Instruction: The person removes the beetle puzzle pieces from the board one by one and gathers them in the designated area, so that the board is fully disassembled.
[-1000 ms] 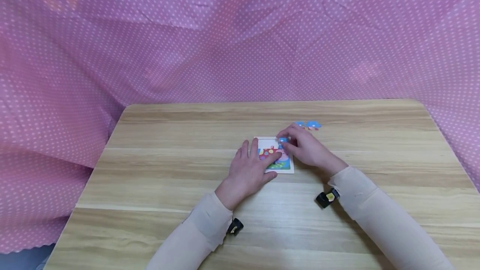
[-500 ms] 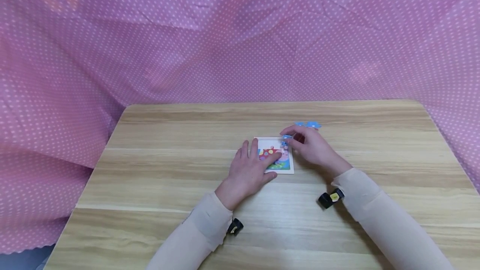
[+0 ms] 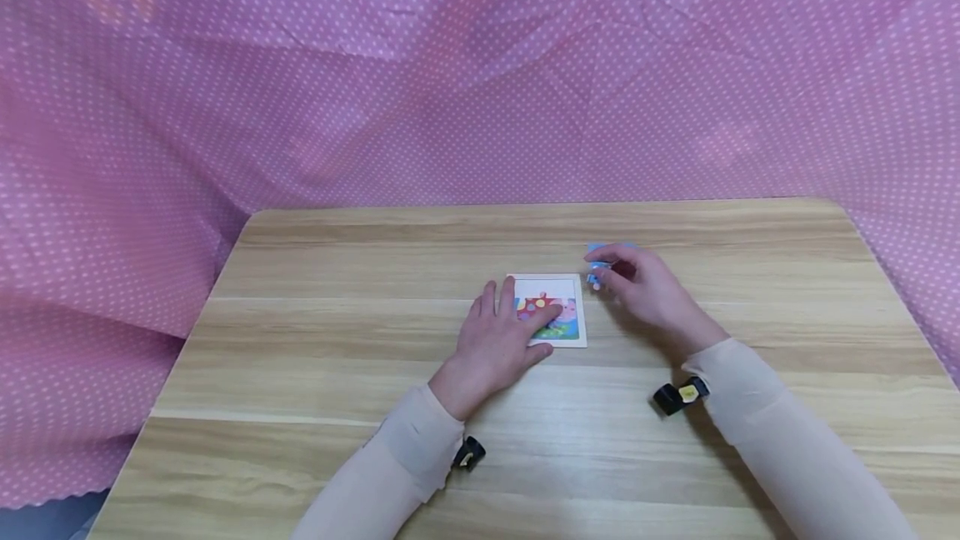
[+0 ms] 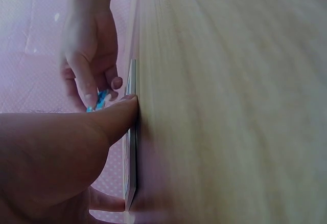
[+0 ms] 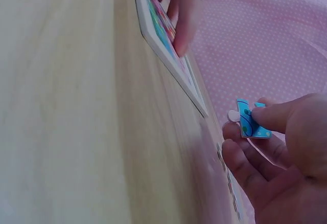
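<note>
My right hand (image 3: pixel 648 290) pinches a blue jigsaw piece (image 5: pixel 250 121) with a pale knob between thumb and fingers. It holds the piece just off the right edge of a white-framed puzzle board (image 3: pixel 547 277). On the board's left side lies my left hand (image 3: pixel 495 344), fingers spread, with the index fingertip on the picture and the thumb at the front edge. The lower part of the board shows a red, pink, blue and green picture; its upper part is plain white. In the left wrist view, the thumb (image 4: pixel 120 116) presses at the board's edge.
More loose puzzle pieces (image 5: pixel 231 183) lie on the table beyond the board's right corner, mostly hidden behind my right hand in the head view. The wooden table (image 3: pixel 337 340) ends at the back against a pink dotted cloth (image 3: pixel 480 90).
My right hand has lifted the blue jigsaw piece from the board's upper right corner and moved right with it, off the board. My left hand has stayed in place.
</note>
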The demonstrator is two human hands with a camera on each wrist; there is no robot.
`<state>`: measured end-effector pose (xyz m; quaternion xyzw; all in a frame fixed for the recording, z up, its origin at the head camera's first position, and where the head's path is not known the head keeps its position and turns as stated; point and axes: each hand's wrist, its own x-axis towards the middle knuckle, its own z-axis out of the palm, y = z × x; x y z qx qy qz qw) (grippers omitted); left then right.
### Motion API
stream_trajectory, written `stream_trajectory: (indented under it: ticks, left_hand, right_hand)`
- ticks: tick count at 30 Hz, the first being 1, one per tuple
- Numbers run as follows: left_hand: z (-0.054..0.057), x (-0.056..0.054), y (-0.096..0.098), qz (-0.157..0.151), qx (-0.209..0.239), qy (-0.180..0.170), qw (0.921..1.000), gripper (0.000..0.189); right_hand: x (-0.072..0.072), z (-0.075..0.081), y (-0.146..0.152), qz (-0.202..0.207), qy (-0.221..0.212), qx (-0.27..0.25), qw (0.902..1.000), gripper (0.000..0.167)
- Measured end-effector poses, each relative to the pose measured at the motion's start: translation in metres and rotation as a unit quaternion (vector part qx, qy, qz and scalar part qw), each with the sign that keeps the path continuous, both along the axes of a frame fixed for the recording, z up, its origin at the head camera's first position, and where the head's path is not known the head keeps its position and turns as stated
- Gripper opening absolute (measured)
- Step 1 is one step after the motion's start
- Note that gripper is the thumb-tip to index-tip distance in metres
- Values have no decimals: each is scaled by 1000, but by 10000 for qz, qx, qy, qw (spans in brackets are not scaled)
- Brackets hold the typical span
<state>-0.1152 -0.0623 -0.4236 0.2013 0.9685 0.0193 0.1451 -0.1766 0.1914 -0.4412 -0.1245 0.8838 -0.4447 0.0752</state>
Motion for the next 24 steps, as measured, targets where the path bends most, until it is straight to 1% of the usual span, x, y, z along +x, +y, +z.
stream_trajectory:
  ticks: [3, 8, 14, 18, 24]
  left_hand:
    - [-1, -1, 0, 9, 11, -19, 10000, 61]
    - [-1, -2, -1, 14, 42, -31, 10000, 61]
    - [0, -2, -1, 16, 72, -20, 10000, 61]
    - [0, -2, -1, 15, 54, -34, 10000, 62]
    - [0, -3, -1, 27, 75, -66, 9999, 61]
  right_hand:
    - [1, 3, 6, -111, -172, -67, 9998, 30]
    - [2, 6, 14, -307, -266, -119, 9991, 31]
    - [1, 6, 23, -480, -247, -155, 9984, 33]
    - [0, 4, 30, -507, -103, -151, 9985, 34]
    - [-2, 0, 38, -715, -4, -84, 9974, 34]
